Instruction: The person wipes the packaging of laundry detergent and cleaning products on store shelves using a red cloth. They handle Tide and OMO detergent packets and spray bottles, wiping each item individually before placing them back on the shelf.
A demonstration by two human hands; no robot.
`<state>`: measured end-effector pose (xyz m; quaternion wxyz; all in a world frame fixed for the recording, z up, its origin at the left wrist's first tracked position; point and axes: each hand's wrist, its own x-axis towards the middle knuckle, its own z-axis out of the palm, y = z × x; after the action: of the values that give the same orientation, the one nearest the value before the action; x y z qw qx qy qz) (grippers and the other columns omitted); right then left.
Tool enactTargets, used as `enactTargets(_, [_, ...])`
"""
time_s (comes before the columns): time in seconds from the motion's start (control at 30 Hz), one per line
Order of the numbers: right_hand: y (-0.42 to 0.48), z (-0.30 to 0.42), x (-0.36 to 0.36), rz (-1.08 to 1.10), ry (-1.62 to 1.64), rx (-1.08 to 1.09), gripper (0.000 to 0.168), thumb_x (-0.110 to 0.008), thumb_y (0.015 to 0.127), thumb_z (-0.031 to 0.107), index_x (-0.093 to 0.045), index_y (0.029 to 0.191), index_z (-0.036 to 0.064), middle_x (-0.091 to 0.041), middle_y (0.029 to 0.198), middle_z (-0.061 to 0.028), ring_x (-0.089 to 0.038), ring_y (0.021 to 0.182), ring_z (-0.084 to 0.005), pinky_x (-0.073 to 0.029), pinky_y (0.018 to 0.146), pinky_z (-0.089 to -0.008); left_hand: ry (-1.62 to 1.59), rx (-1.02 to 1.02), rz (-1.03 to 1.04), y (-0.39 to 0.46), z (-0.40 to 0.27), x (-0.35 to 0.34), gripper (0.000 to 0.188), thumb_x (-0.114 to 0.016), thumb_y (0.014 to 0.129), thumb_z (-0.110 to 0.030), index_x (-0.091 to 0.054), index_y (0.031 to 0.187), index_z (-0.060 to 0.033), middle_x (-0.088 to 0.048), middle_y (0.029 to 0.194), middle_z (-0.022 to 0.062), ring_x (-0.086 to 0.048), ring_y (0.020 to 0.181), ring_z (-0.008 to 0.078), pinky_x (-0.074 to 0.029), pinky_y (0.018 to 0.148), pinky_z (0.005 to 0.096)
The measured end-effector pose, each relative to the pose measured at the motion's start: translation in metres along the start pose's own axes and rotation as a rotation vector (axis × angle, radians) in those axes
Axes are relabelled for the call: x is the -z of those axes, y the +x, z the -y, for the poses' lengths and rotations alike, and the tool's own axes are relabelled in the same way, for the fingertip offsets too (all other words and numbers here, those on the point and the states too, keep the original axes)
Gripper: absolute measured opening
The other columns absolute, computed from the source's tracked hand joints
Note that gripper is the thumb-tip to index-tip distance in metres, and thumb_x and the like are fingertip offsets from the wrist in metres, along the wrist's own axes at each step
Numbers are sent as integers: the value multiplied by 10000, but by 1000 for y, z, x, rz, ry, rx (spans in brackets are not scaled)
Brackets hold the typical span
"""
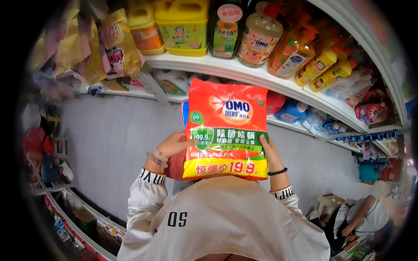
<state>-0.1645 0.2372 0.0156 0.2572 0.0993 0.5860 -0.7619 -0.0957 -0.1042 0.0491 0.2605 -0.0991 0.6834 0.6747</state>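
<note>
A red OMO laundry powder bag (pixel 225 114) with green and yellow bands is held upright in front of my chest, its printed face towards me. My left hand (pixel 174 143) grips its left edge, thumb on the front and fingers hidden behind. On the opposite edge, my right hand (pixel 271 153) holds it the same way. Past the bag's upper left edge peeks a blue-and-red packet (pixel 184 112), mostly hidden. Below my left wrist, a dark red item (pixel 176 168) shows partly behind the bag; I cannot tell what it is.
Ahead runs a white shelf (pixel 209 63) bearing yellow jugs (pixel 183 31) and several detergent bottles (pixel 261 39). Gold packets (pixel 119 45) hang at the upper left. A seated person (pixel 359 218) is at the lower right, another person (pixel 42 150) at the far left. Grey floor (pixel 114 130) lies between the shelves.
</note>
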Motion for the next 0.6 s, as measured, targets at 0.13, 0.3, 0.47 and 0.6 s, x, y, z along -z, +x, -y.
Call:
enactTargets(0.13, [-20,18,-12,60,-64,110,392,-585,892,161,-470,1228,-6,-588,1105,-66,-558,971,-130,-471,826,-275,-144,-84,4,-19,-10,-14,338,-607,868,-138,-553,1166,11,-625,1073,71,-583,947,131,-484,845,299])
enactTargets(0.3, [-57,38,-31,123,-268,331,344,-599,859,91,-498,1172,-11,-594,1082,-53,-535,951,-104,-456,819,-265,-151,-197,-101,-71,-9,-28,360,-642,835,-70,-542,1169,21,-615,1077,69,-579,946,128,-486,829,287])
enactTargets(0.47, [-86,76,-56,189,-475,604,412,-621,843,98,-470,1208,-22,-613,1040,-60,-545,911,-98,-461,790,-263,151,-525,-333,-119,-25,-37,230,-684,751,-31,-638,966,37,-633,983,100,-593,874,157,-467,783,288])
enactTargets(0.6, [-117,135,-72,259,-614,851,463,-637,830,108,-452,1235,-21,-611,1042,-62,-543,914,-99,-460,791,-264,144,-663,-436,-156,-64,-42,269,-720,692,-71,-649,926,42,-643,947,121,-610,859,171,-473,758,289])
